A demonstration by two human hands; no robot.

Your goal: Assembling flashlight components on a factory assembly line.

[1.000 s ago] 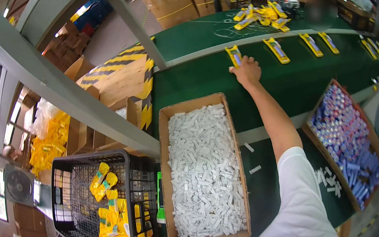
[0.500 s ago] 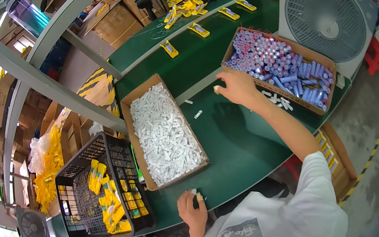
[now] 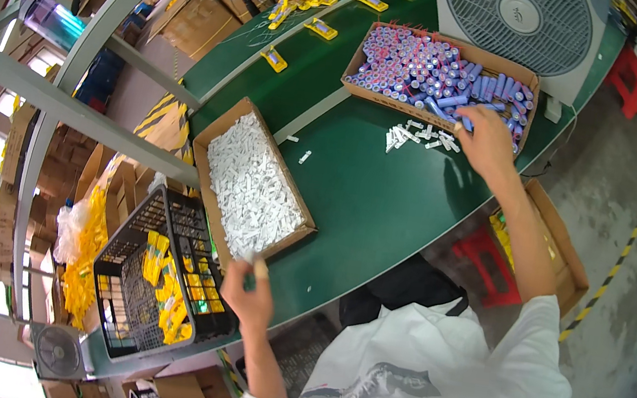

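My right hand (image 3: 487, 142) is at the near edge of a cardboard box of batteries (image 3: 398, 105), toward its right end. Its thumb and fingers pinch a blue-purple cylindrical battery (image 3: 467, 124). Many similar cells fill that box, some upright with pinkish ends, others lying flat. My left hand (image 3: 248, 296) is by the near corner of a shallow cardboard box (image 3: 292, 236) full of small white strip-like pieces (image 3: 251, 181). Its fingers are curled in a pinch; motion blur hides what the pale bit at their tips is.
Loose white pieces (image 3: 402, 136) lie before the battery box on the green table (image 3: 368, 198). A black crate (image 3: 137, 254) with yellow packets stands left. Yellow-packed items (image 3: 321, 29) sit along the far strip. A large fan (image 3: 518, 19) is behind; a red stool (image 3: 490, 266) stands below the table.
My right hand has moved right along the battery box and now pinches a battery. My left hand has moved left to the white pieces' box. The whole view has shifted somewhat.
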